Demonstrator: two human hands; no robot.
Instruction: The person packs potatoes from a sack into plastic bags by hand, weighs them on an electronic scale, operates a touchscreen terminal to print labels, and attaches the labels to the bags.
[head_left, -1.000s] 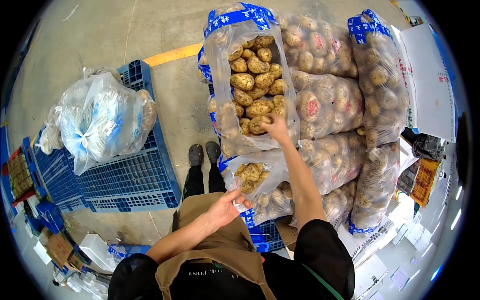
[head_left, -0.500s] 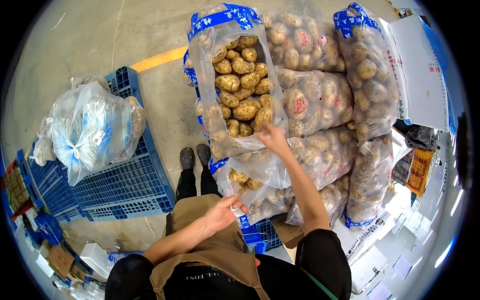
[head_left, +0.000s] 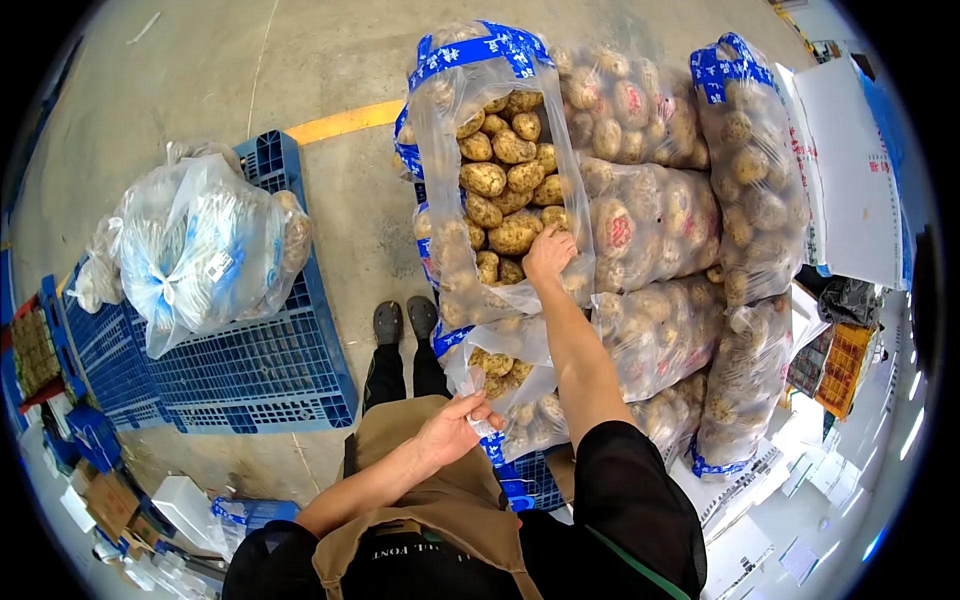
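Note:
A large clear plastic bag (head_left: 438, 130), torn or cut open on top and banded with blue tape, lies full of potatoes (head_left: 514, 234). My right hand (head_left: 550, 255) reaches into its opening at the near right side, fingers bent down over a potato; the fingertips are partly hidden. Closer to my body, a second clear bag (head_left: 520, 345) stands open with potatoes (head_left: 500, 372) showing inside. My left hand (head_left: 457, 425) is closed, pinching the edge of this nearer bag in front of my apron.
Several closed potato bags (head_left: 655, 220) lie stacked to the right, beside white boxes (head_left: 850, 170). On the left, a blue pallet (head_left: 255, 375) bears a knotted plastic bag (head_left: 195, 255). An orange crate (head_left: 842, 345) sits at the far right.
My right hand has moved forward from the near edge of the large bag onto the potatoes. My left hand keeps its hold on the nearer bag. The whole view has shifted slightly.

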